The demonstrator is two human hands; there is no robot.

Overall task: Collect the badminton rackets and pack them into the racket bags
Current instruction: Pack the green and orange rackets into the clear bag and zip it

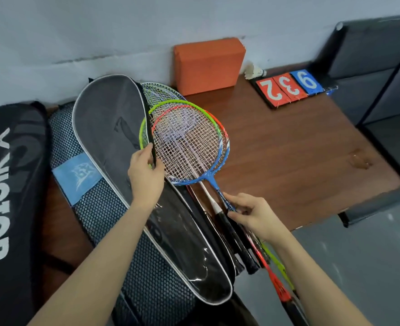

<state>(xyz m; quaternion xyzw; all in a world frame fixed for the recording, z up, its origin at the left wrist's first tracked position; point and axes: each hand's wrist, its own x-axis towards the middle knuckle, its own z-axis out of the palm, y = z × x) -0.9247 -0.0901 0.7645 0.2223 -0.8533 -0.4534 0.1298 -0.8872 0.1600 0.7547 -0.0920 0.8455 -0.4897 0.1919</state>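
Both forearms reach in from below. Beyond the hands, a brown wooden table (288,149) stands against a pale wall, with grey floor to the right. Left of the left hand (146,172) lies a black Victor bag (8,184), then a mesh bag (95,208). That hand pinches the zipper edge of the grey racket cover (105,128). Between both hands lies the blue racket (194,147), stacked on other rackets; the right hand (250,215) pinches its shaft. Farther off sit an orange block (208,64) and a scoreboard (293,87).
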